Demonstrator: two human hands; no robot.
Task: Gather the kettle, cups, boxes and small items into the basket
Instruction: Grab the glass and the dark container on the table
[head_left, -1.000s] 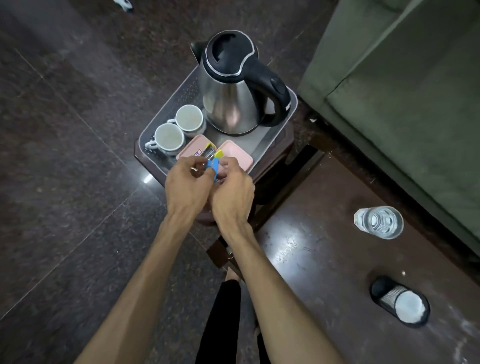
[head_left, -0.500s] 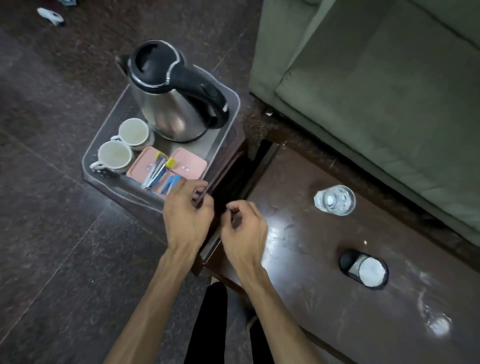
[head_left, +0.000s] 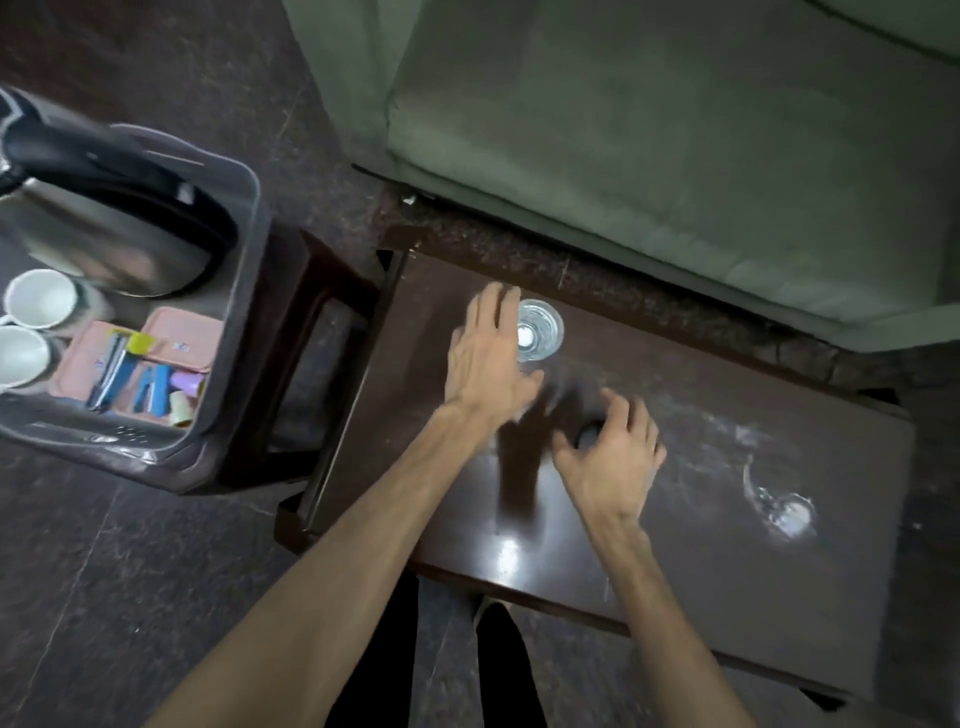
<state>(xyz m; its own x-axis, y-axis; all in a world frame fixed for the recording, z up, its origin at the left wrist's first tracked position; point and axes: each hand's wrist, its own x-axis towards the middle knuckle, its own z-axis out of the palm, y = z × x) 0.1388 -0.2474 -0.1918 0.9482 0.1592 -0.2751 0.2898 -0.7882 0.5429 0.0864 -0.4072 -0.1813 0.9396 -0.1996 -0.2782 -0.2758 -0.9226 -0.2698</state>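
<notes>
Clear glass (head_left: 540, 330) stands on the table (head_left: 727, 545). Beside it your left hand (head_left: 491, 358) spreads flat; your right hand (head_left: 610, 457), nearer you, curls loosely, empty.

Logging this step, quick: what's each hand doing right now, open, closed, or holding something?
Left hand: open, fingers straight, beside the glass, holding nothing.
Right hand: fingers curled over a dark object on the table; grip cannot be told.

Steel kettle with black lid (head_left: 104, 244): cut off by left edge, blurred | lower white ceramic cup (head_left: 21, 356): cropped at left edge | dark round object (head_left: 587, 436) under right hand (head_left: 610, 462): mostly hidden, identity unclear | left hand (head_left: 491, 364): motion-blurred, covers near-left side of clear drinking glass (head_left: 540, 330); contact cannot be told.
</notes>
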